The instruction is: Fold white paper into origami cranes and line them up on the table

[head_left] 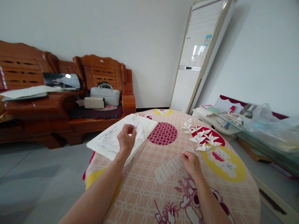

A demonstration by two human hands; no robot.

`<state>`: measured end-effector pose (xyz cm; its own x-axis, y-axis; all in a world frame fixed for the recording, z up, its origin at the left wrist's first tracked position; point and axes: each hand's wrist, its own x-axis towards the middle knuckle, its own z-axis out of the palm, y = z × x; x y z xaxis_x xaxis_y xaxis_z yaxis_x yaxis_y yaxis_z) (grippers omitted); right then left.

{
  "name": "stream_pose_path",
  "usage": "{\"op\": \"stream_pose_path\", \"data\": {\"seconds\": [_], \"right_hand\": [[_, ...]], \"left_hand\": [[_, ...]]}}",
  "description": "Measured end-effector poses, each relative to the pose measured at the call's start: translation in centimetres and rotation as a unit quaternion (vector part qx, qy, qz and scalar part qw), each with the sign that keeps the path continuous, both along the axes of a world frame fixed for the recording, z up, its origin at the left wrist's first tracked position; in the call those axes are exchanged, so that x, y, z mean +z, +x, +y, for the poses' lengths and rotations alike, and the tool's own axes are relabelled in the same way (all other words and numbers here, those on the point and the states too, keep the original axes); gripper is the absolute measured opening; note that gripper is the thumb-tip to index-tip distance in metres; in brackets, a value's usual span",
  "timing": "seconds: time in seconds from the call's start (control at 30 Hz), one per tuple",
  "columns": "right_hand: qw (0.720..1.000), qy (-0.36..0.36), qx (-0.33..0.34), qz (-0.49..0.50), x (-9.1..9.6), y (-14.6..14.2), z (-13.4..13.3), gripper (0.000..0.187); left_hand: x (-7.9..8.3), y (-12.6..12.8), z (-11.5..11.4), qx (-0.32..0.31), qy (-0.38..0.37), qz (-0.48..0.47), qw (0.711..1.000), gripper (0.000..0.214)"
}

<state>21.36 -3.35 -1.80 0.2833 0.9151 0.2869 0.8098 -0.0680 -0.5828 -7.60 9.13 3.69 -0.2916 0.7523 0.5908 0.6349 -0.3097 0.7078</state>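
My left hand (127, 138) is raised over a stack of printed papers (106, 137), thumb and forefinger closed in a pinch. Whatever lies between these fingertips is too small to make out. Low over the tablecloth, my right hand (190, 160) is also pinched, with a tiny whitish tip showing at its fingers. Just left of it lies a pale, see-through ribbed strip (168, 169). Several folded white paper cranes (202, 137) sit grouped beyond my right hand, on the patterned tablecloth (140, 186).
Wooden seats (100, 71) stand to the left, holding a grey handbag (111, 95) and a small quilted purse (94, 103). A tall white air conditioner (193, 62) rises behind the table. At right, a glass-topped stand (257, 133) carries papers and a plastic bag (263, 119).
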Motion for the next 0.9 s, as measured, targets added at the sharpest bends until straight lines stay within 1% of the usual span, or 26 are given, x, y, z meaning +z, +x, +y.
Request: {"op": "stream_pose_path", "data": {"seconds": [0.1,0.17,0.23,0.33,0.4,0.5,0.57,0.63,0.9], "right_hand": [[1.0,-0.002,-0.002,0.006,0.0,0.0,0.0,0.041],[1.0,0.003,-0.002,0.006,-0.1,0.0,0.0,0.04],[1.0,0.012,-0.001,0.005,-0.1,0.1,0.0,0.041],[1.0,0.016,-0.002,0.007,-0.2,0.1,0.1,0.041],[1.0,0.016,-0.005,0.012,-0.2,0.1,0.2,0.04],[1.0,0.017,-0.008,0.022,-0.3,0.2,0.2,0.04],[0.999,0.019,-0.007,0.026,-0.3,0.2,0.2,0.041],[0.999,0.021,-0.005,0.026,-0.3,0.2,0.2,0.041],[0.999,0.016,-0.003,0.031,-0.4,0.2,0.1,0.041]], "left_hand": [[-0.4,1.2,-0.8,-0.072,0.009,0.015,0.997,0.02],[-0.7,2.0,-1.4,-0.109,0.011,0.045,0.993,0.017],[-1.1,2.8,-1.9,-0.151,0.042,0.063,0.986,0.017],[-1.6,4.0,-2.9,-0.227,0.089,0.087,0.966,0.019],[-1.9,4.8,-3.7,-0.263,0.109,0.099,0.953,0.018],[-2.2,5.7,-4.7,-0.314,0.117,0.122,0.934,0.018],[-2.2,5.9,-5.1,-0.333,0.108,0.138,0.926,0.018],[-2.2,5.9,-5.2,-0.34,0.1,0.145,0.924,0.017],[-2.2,5.6,-4.7,-0.333,0.109,0.124,0.928,0.019]]}}
